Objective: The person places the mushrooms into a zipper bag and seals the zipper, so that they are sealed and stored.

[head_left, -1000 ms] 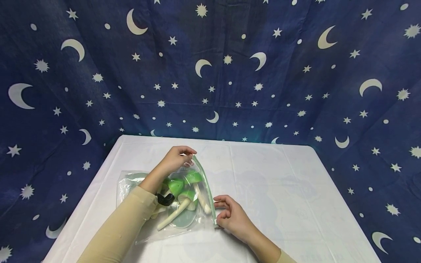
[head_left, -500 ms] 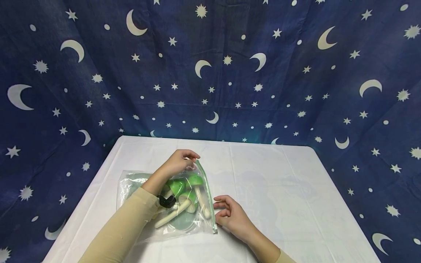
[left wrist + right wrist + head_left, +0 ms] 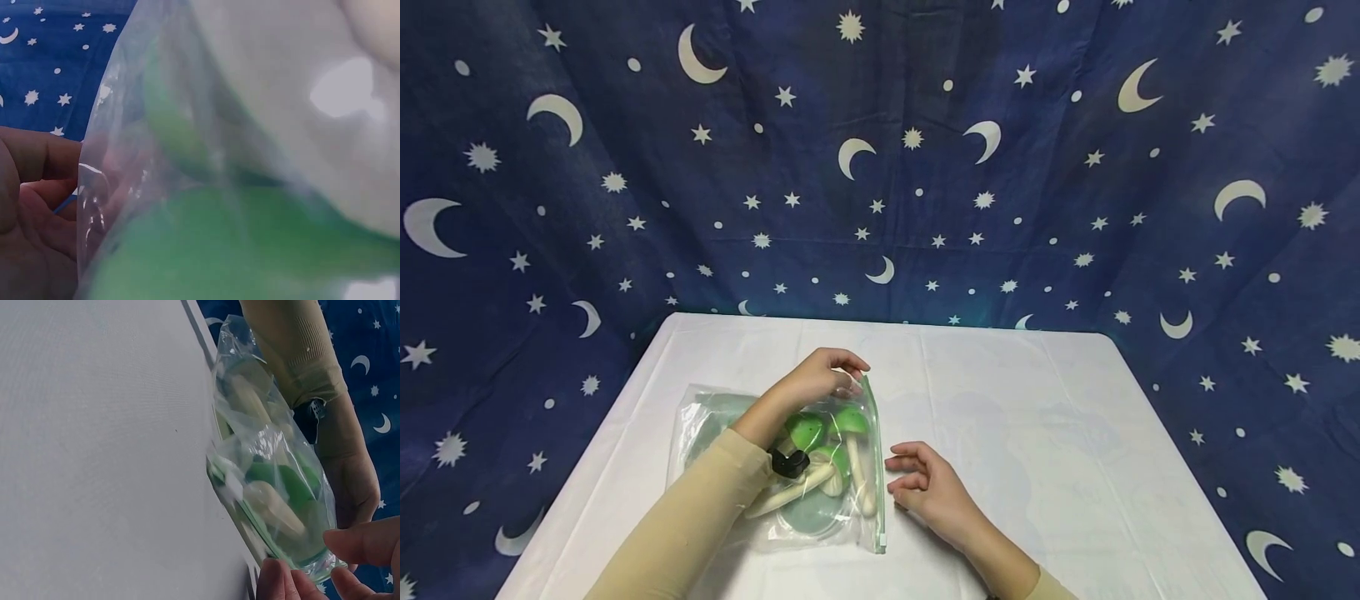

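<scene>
A clear zip bag (image 3: 775, 533) with a green zip strip (image 3: 877, 467) lies on the table. Inside show several toy mushrooms with green caps (image 3: 807, 432) and cream stems (image 3: 859, 479), plus a pale green round piece (image 3: 812, 512). My left hand (image 3: 823, 377) grips the bag's far corner by the strip; in the left wrist view its fingers (image 3: 47, 156) sit at the film's edge. My right hand (image 3: 936, 496), fingers loosely bent, holds nothing and sits just right of the strip. A white slider (image 3: 882, 540) is at the strip's near end.
A white cloth covers the table (image 3: 1075, 467). Behind it hangs a dark blue curtain (image 3: 925, 192) with moons and stars. My left forearm (image 3: 692, 508) crosses over the bag, and a black wrist camera (image 3: 790, 462) hides part of the mushrooms.
My left hand has moved right and nearer with the bag's corner. The strip has turned more upright in view, its slider end swinging nearer and away from my right hand, which no longer touches it.
</scene>
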Demonstrator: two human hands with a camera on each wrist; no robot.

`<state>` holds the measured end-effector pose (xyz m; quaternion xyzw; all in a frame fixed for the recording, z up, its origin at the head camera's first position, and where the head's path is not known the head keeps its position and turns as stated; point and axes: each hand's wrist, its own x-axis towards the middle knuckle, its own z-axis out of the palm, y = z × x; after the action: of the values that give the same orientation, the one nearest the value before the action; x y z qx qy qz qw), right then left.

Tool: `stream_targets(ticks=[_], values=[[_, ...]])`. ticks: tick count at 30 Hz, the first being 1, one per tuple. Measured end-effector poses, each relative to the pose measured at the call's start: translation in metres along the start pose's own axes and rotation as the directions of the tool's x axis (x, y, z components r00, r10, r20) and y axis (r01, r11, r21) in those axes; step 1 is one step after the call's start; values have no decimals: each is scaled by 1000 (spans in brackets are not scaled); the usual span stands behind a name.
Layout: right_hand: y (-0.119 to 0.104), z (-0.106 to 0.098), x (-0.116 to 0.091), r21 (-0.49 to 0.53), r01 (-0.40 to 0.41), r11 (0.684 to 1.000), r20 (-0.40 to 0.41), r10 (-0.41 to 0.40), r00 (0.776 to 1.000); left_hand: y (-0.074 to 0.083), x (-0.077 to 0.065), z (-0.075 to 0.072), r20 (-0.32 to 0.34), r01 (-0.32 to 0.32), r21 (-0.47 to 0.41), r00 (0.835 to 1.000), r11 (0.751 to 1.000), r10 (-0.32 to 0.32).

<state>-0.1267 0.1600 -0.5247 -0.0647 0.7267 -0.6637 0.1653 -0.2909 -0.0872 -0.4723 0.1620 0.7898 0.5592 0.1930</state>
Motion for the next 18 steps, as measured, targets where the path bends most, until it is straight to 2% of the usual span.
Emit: stream_targets(ticks=[5,11,18], values=[[-2,-1,2,-1,8,1000,-12,-8,1000,2,-1,1,28,-3,50,1000,999,1],[-3,-7,5,-10,-2,1000,-28,2,1000,4,-4,-5,24,-59,149,998,987,56],[-4,-14,7,-40,1,999,-62,-4,998,7,-9,-12,61,-54,162,997,985,45]])
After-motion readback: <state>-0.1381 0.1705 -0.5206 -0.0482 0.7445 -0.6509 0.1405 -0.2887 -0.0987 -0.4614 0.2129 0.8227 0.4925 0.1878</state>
